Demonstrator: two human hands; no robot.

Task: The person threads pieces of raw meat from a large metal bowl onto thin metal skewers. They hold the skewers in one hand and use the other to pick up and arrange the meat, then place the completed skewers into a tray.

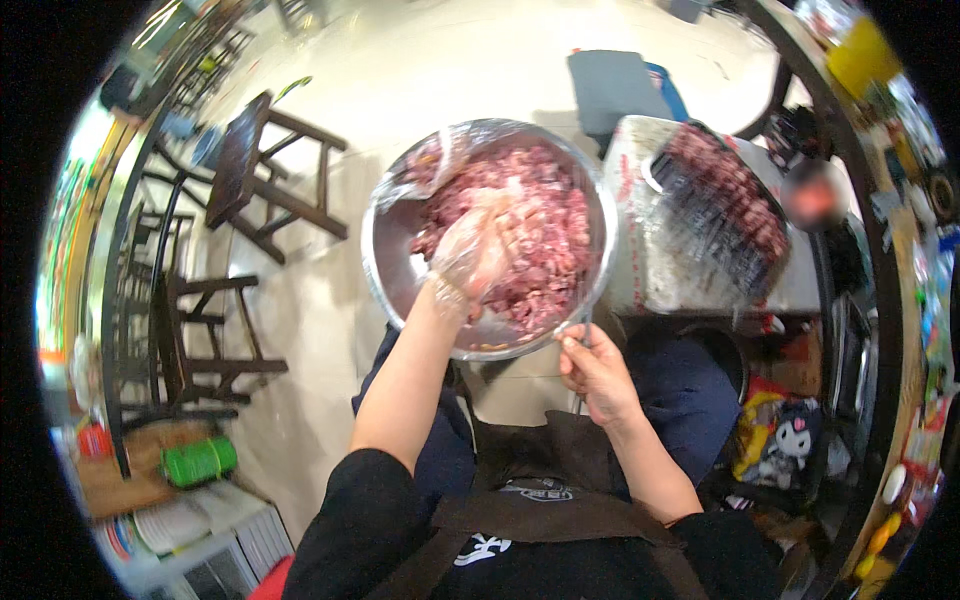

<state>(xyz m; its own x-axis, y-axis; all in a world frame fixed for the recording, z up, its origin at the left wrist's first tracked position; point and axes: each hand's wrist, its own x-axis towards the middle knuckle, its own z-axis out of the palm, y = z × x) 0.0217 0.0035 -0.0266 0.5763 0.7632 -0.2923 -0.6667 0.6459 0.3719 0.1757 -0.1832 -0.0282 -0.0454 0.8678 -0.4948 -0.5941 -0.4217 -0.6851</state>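
Observation:
In front of me is a large stainless steel bowl (390,255) of chopped raw meat (544,217), with clear plastic film (416,184) over its far left rim. My left hand (474,251), in a clear disposable plastic glove, reaches into the meat. Its fingers blend with the pieces, so their grip is unclear. My bare right hand (598,375) is at the bowl's near right rim, its fingers closed around a thin metal skewer (587,330). To the right, a dark tray (776,180) carries rows of skewered meat (724,187), partly blurred.
The tray rests on a whitish covered table (637,255) right of the bowl. Behind that table is a grey stool (611,86). Dark wooden stools (247,172) stand at left. A person (844,247) is at the far right, beside a cluttered shelf (892,300).

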